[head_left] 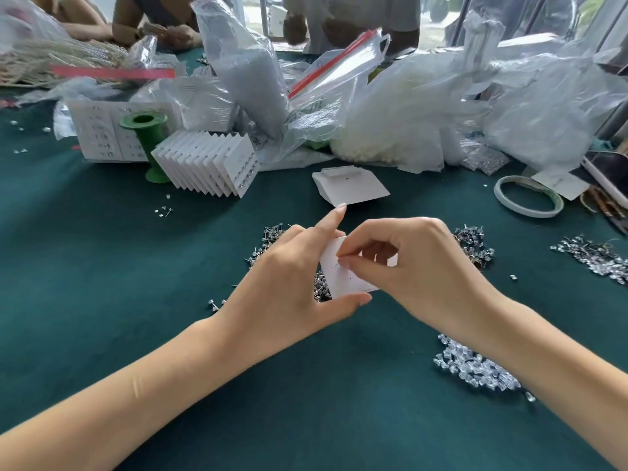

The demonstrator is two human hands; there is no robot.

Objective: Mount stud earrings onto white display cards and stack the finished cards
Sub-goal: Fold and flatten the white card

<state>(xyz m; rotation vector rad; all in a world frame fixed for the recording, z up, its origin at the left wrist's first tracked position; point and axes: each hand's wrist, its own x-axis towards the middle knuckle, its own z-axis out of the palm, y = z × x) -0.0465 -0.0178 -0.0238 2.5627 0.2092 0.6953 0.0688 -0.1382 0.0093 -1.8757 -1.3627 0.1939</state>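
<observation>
Pinching the white card (343,280) by its edges, left hand (289,283) steadies it while right hand (418,266) pinches at its face.

Bright, soft daylight from the far windows; wide-angle bending at edges; background blurred

Green-clothed table (102,266) under stud piles (474,244), cards (210,164), plastic bags (407,107).
</observation>
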